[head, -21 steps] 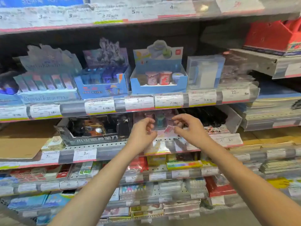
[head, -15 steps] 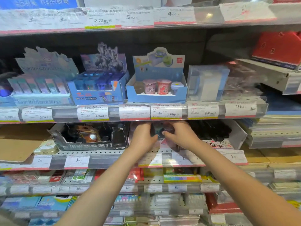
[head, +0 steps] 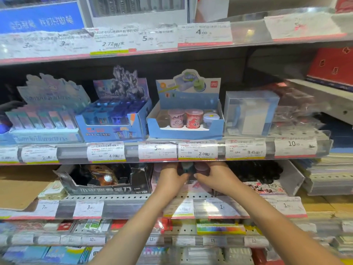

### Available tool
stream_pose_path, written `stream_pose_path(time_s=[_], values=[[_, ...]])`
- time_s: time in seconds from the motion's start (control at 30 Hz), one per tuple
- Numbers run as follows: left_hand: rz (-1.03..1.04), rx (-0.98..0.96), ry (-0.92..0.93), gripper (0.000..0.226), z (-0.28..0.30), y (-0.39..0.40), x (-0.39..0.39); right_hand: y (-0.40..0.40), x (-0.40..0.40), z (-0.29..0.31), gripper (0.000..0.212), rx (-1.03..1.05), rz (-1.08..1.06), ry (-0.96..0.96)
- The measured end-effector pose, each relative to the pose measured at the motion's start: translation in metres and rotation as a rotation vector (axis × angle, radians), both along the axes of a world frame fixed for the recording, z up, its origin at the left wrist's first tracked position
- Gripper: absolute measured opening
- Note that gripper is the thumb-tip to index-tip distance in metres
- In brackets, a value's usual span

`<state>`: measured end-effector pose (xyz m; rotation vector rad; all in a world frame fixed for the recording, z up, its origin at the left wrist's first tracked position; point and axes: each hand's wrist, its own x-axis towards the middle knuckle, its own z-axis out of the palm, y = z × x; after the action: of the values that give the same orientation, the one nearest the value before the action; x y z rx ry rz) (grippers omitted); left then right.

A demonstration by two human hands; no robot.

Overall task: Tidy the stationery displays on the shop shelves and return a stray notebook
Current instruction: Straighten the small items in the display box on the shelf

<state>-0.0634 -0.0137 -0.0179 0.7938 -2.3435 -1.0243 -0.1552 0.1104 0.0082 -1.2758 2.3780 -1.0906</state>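
Note:
Both hands reach into a pink display box (head: 158,183) on the second shelf from the middle, under the price rail. My left hand (head: 170,177) and my right hand (head: 215,177) sit side by side, fingers curled around small round items (head: 188,167), pinkish and teal, partly hidden by the shelf edge above. The exact hold is hard to make out. No notebook is near the hands.
A black sharpener box (head: 103,180) stands left of the hands, dark items (head: 254,171) to the right. Above are a blue box with small cups (head: 185,119), a blue sharpener box (head: 112,119) and a clear box (head: 250,113). Stacked notebooks (head: 332,175) fill the right shelves.
Both hands moved forward and up from in front of the shelf edge into the pink box. The small card seen between them earlier is out of sight.

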Motion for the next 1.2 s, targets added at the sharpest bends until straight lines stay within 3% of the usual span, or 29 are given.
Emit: stream_pose_path(time_s=[0.13, 0.33, 0.53, 0.67, 0.9, 1.2], values=[[-0.062, -0.131, 0.083, 0.026, 0.010, 0.009, 0.025, 0.023, 0.008, 0.009, 0.045, -0.132, 0.012, -0.018], [-0.337, -0.307, 0.120, 0.041, 0.016, 0.026, 0.084, 0.064, 0.024, 0.017, 0.040, -0.114, 0.116, -0.023], [-0.309, -0.370, 0.374, 0.041, 0.096, 0.032, 0.110, 0.082, 0.048, 0.052, 0.045, -0.190, 0.224, -0.009], [-0.293, -0.393, 0.443, 0.033, 0.152, 0.018, 0.108, 0.082, 0.056, 0.077, 0.047, -0.233, 0.253, -0.002], [-0.106, -0.483, 0.273, 0.035, 0.202, -0.015, 0.074, 0.072, 0.055, 0.112, 0.044, -0.314, 0.260, 0.025], [-0.083, -0.576, 0.027, 0.033, 0.199, -0.040, 0.047, 0.067, 0.053, 0.116, 0.042, -0.369, 0.251, 0.011]])
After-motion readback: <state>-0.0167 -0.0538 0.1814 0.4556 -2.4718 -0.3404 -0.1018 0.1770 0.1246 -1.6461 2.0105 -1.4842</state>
